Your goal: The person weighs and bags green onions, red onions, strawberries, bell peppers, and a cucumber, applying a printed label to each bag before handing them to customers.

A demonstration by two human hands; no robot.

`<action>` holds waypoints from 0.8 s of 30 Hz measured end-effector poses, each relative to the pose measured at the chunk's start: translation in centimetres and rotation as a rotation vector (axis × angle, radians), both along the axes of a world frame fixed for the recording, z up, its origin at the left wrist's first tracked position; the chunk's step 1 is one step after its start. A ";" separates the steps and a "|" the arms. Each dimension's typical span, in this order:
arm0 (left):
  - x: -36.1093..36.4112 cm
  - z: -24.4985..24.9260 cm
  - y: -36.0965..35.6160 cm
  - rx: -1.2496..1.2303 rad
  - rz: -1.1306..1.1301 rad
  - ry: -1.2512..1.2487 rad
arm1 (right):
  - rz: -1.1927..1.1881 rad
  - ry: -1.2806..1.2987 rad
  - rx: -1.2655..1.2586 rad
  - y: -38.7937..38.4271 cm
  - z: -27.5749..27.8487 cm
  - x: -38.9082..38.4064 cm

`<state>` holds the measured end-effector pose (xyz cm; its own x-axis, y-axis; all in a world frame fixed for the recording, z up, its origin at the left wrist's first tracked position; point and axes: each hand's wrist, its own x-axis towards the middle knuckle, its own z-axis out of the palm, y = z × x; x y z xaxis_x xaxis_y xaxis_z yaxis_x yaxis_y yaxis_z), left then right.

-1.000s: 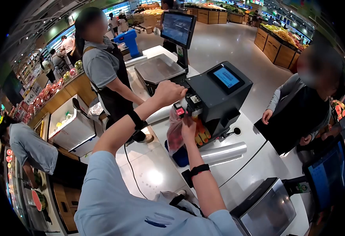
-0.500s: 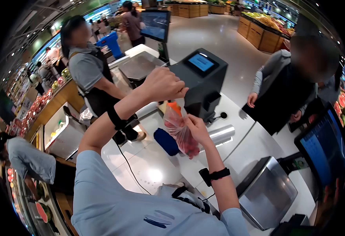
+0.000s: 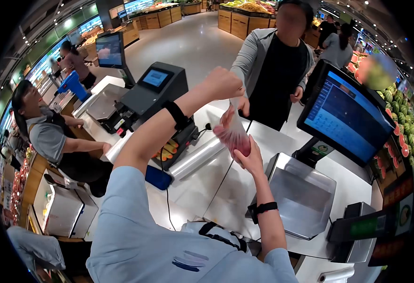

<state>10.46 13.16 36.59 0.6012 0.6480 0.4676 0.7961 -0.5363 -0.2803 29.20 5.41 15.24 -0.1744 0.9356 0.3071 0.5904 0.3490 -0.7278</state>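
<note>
A clear plastic bag point(image 3: 236, 132) with reddish produce inside hangs above the white counter. My left hand point(image 3: 223, 85) is closed round the gathered top of the bag, raised above it. Lower down, my right hand point(image 3: 250, 158) wraps its fingers round the bag's bottom. A person's hand point(image 3: 243, 105) across the counter is close behind the bag; whether it touches the bag cannot be made out. To the right of my right hand lies the steel scale plate point(image 3: 304, 198).
A label printer point(image 3: 157, 89) stands left on the white counter point(image 3: 226, 198), near a roll of clear film point(image 3: 195, 159) and a dark blue object point(image 3: 158, 178). A monitor point(image 3: 344, 113) rises at right. One person point(image 3: 287, 61) faces me; a co-worker point(image 3: 51, 137) stands left.
The view has turned right. My hands and the bag have moved over toward the scale, and my right hand is now at the bag's bottom. The person opposite now reaches toward the bag.
</note>
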 end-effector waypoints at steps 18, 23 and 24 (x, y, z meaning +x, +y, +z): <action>5.3 -25.8 -16.6 -0.475 0.077 -0.972 | -0.333 0.511 0.016 -12.8 1.6 15.4; 6.1 -36.1 -22.6 -0.828 0.441 -1.375 | -0.384 0.372 -0.049 -16.7 -0.3 23.0; 6.3 -37.4 -22.9 -0.853 0.521 -1.414 | -0.367 0.358 -0.050 -17.1 -0.6 24.2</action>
<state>16.77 -9.72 -0.80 -0.2741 0.9508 -0.1444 0.2801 0.2226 0.9338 53.37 -11.65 14.67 0.2756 0.9306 0.2408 0.3784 0.1253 -0.9171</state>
